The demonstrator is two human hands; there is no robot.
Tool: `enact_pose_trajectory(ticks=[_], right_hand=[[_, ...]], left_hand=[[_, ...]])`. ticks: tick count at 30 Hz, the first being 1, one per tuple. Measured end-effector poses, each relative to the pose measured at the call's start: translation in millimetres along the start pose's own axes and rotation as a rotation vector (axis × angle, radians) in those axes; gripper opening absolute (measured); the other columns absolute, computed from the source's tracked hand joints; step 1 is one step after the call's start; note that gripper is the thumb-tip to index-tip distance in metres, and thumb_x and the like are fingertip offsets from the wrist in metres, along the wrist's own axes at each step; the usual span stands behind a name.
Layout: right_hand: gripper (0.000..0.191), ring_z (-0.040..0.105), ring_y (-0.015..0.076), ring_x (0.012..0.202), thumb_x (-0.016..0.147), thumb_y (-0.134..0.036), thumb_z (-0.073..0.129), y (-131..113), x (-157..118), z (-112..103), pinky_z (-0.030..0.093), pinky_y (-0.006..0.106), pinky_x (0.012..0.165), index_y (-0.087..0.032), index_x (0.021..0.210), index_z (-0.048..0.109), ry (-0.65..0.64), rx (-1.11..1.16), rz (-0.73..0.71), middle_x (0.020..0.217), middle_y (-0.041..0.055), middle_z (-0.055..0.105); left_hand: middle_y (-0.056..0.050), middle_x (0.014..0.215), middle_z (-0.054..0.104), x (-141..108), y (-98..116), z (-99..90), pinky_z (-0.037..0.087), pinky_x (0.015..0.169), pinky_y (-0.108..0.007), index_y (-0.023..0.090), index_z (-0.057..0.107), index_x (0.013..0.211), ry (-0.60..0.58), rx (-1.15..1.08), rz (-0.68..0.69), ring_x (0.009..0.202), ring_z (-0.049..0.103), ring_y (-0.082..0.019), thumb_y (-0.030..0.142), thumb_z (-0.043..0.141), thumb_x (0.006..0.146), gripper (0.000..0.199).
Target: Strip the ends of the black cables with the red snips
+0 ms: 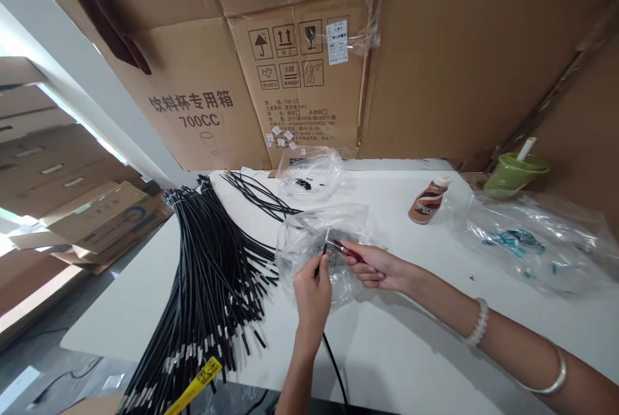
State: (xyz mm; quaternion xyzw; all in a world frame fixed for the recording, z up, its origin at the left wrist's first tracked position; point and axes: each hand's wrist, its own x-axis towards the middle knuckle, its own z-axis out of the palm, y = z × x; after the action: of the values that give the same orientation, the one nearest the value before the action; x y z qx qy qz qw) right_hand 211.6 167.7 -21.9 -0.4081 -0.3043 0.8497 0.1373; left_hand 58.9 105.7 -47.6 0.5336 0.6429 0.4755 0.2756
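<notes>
My left hand is closed round a black cable, whose upper end points away from me. The rest of that cable runs down past my wrist to the table's near edge. My right hand grips a small tool with red handles, which looks like pliers. Its metal jaws are at the cable's tip, though I cannot tell whether they are closed on it. Beneath both hands lies a clear plastic bag with small greyish pieces in it. A large bundle of black cables with silvery ends lies to the left.
Behind the white table stands a cardboard wall. A second clear bag holds small black parts. To the right are a brown bottle, a green cup and a bag with blue pieces. A yellow strap crosses the bundle.
</notes>
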Motion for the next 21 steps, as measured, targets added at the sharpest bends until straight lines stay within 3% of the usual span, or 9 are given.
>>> enact_pose_trajectory(ticks=[5, 11, 15, 18, 21], right_hand=[[0.053, 0.010, 0.0033, 0.028, 0.092, -0.064, 0.039, 16.9, -6.3, 9.2, 0.009, 0.019, 0.034, -0.020, 0.063, 0.037, 0.076, 0.026, -0.277, 0.032, -0.0123, 0.023], [0.064, 0.012, 0.0020, 0.035, 0.068, -0.075, 0.064, 26.2, -24.6, 31.2, 0.014, 0.021, 0.043, -0.020, 0.060, 0.031, 0.191, 0.021, -0.692, 0.036, -0.0130, 0.023], [0.060, 0.013, 0.0045, 0.044, 0.072, -0.064, 0.069, 25.8, -34.3, 47.7, 0.011, 0.024, 0.045, -0.020, 0.060, 0.030, 0.264, -0.037, -0.807, 0.046, -0.0107, 0.021], [0.053, 0.020, 0.0066, 0.049, 0.081, -0.051, 0.066, 24.1, -45.1, 58.3, 0.018, 0.023, 0.047, -0.020, 0.058, 0.030, 0.365, -0.239, -0.919, 0.053, -0.0076, 0.023], [0.030, 0.026, 0.0079, 0.048, 0.086, -0.033, 0.061, 17.2, -59.9, 62.7, 0.024, 0.023, 0.047, -0.020, 0.064, 0.045, 0.390, -0.469, -1.128, 0.053, -0.0068, 0.033]], left_hand=[[0.006, 0.050, 0.033, -2.7, 8.6, -12.5, 0.023, 0.046, -0.022, 0.013, 0.069, 0.088, -0.008, -0.246, -0.100, 0.046, 0.028, -0.009, 0.056, 0.045, 0.088, 0.048], [0.010, 0.047, 0.020, -6.7, 20.6, -23.5, 0.015, 0.038, -0.020, 0.020, 0.045, 0.062, -0.149, -0.491, -0.238, 0.040, 0.015, -0.005, 0.064, 0.050, 0.081, 0.049], [0.009, 0.049, 0.020, -15.0, 27.8, -31.2, 0.015, 0.038, -0.020, 0.021, 0.029, 0.054, -0.139, -0.557, -0.248, 0.042, 0.013, -0.004, 0.059, 0.057, 0.079, 0.052], [0.008, 0.050, 0.020, -24.9, 32.7, -39.5, 0.019, 0.041, -0.021, 0.021, 0.026, 0.053, -0.064, -0.519, -0.179, 0.045, 0.017, -0.006, 0.055, 0.055, 0.081, 0.053], [0.006, 0.050, 0.021, -34.0, 38.3, -48.8, 0.022, 0.043, -0.023, 0.022, 0.026, 0.051, -0.032, -0.418, -0.094, 0.047, 0.021, -0.008, 0.052, 0.053, 0.083, 0.052]])
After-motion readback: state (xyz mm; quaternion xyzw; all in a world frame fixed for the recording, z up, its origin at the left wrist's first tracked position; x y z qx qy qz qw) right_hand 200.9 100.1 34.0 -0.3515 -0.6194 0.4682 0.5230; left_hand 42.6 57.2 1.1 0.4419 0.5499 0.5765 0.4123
